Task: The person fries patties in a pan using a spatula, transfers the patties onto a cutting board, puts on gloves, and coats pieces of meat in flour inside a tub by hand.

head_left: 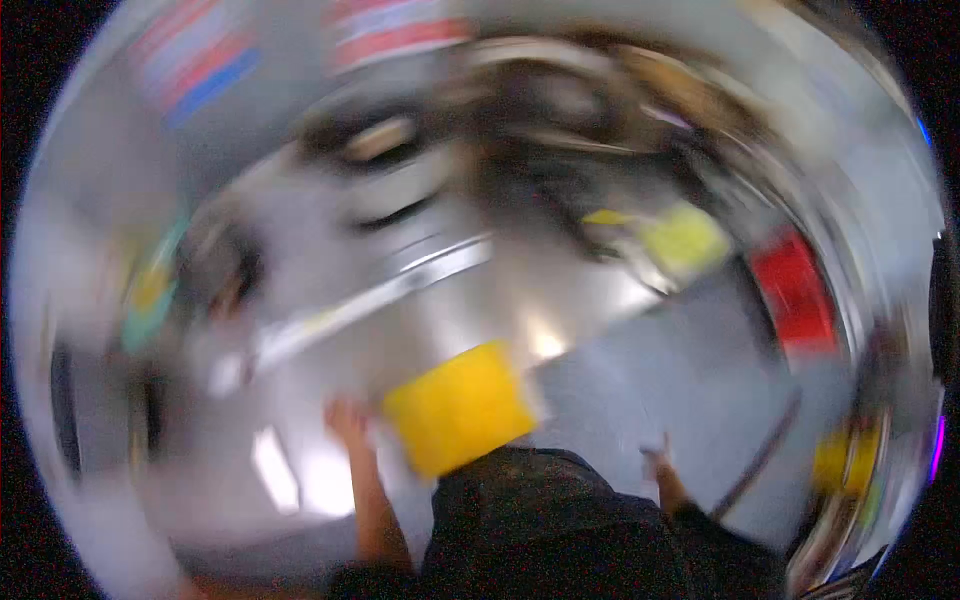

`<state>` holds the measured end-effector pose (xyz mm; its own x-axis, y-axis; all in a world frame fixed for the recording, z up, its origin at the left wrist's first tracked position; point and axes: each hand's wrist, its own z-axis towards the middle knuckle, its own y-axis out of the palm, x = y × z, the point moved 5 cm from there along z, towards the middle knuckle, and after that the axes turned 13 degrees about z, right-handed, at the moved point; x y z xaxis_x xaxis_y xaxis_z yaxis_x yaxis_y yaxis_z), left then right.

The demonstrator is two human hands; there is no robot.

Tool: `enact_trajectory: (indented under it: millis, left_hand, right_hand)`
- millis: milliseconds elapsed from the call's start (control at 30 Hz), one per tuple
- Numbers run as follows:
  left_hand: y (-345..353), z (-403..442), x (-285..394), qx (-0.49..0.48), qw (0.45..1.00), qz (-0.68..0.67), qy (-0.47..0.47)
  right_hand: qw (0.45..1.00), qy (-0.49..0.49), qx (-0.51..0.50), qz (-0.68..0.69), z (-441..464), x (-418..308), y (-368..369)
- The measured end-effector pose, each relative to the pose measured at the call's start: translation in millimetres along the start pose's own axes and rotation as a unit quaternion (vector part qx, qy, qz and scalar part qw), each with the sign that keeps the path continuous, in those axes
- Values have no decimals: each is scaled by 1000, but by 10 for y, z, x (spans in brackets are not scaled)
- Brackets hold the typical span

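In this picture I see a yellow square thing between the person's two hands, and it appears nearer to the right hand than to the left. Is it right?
Not quite: the side is wrong. In the head view, the yellow square thing is between the two hands, but it appears nearer to the left hand than to the right hand.

You have room leftward along the surface's [215, 450] near edge — but a square yellow object [460, 410] blocks just right of your left hand [347, 422].

the shiny table [285, 395] seemingly bears a yellow square [460, 410]
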<state>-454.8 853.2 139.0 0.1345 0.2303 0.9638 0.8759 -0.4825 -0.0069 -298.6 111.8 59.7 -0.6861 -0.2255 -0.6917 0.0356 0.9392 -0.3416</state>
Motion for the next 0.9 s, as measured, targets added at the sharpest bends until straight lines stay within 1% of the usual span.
enact_trajectory:
  millis: [33,67,100,133,167,200,233,267,300,333,400,433,467,500,533,567,600,633,667,700,733,767,833,867,900]
  left_hand:
    - [183,-189,-243,-7,1000,3,9]
    - [776,-648,295,-13,997,66,-32]
    - [1150,-964,179,-91,993,62,33]
    - [1621,-1325,239,-177,972,148,43]
    - [2079,-1627,180,-265,956,93,-84]
    - [2518,-1807,-81,-370,898,234,38]
    - [3041,-2267,196,-523,796,287,106]
    - [3454,-2506,116,-586,715,321,205]
    - [3922,-2846,32,-635,623,340,303]
    - [4327,-3159,29,-666,587,329,322]
    - [5066,-3758,-149,-734,430,464,248]
    - [5435,-4088,-280,-758,383,454,272]
    - [5787,-4453,-388,-749,321,419,401]
    - [5982,-4900,-484,-723,267,372,518]
    - [6039,-5673,-397,-762,254,360,474]
    - [6066,-6052,-510,-807,257,321,425]
    - [6047,-6441,-638,-841,270,289,368]
    - [5865,-6848,-541,-861,247,251,367]
    - [5680,-7229,-462,-875,231,218,365]
    - [5620,-7516,-488,-868,203,161,424]
    - [5596,-7575,-379,-866,168,133,452]
    - [5646,-7670,-223,-856,146,116,482]
    - [5871,-7787,-409,-815,203,69,538]
    - [6005,-7900,-527,-810,231,97,530]
    - [6207,-7796,-511,-808,252,118,520]
  right_hand:
    - [998,-13,54,-30,-222,-58,-35]
    - [992,-16,96,-75,-466,-156,-142]
    - [984,-26,153,-91,-658,-149,-277]
    - [972,-29,203,-114,-793,-130,-397]
    - [965,-10,255,-62,-994,-65,-582]
    - [963,-8,268,25,-1193,-39,-756]
    - [954,-12,279,111,-1336,13,-922]
    - [936,1,317,152,-1437,169,-1057]
    - [912,-9,359,200,-1501,260,-1304]
    - [884,-20,401,239,-1615,306,-1536]
    - [808,-18,492,324,-1950,166,-1949]
    - [768,-63,545,330,-1830,359,-2128]
    - [727,-107,596,324,-1759,538,-2340]
    - [699,-95,624,336,-1830,694,-2553]
    - [693,-52,638,331,-1832,827,-2900]
    - [694,-15,646,318,-1839,784,-2938]
    - [689,-6,642,337,-1860,763,-3094]
    - [695,-8,637,332,-1910,663,-3232]
    - [677,12,655,335,-2000,572,-3396]
    - [668,34,665,333,-1982,479,-3524]
    - [649,-36,698,300,-1989,240,-3589]
    - [636,-118,713,272,-1872,80,-3683]
    - [647,-174,675,309,-1661,-154,-3857]
    - [634,-211,651,360,-1459,-143,-4007]
    - [612,-236,631,414,-1228,-320,-4008]
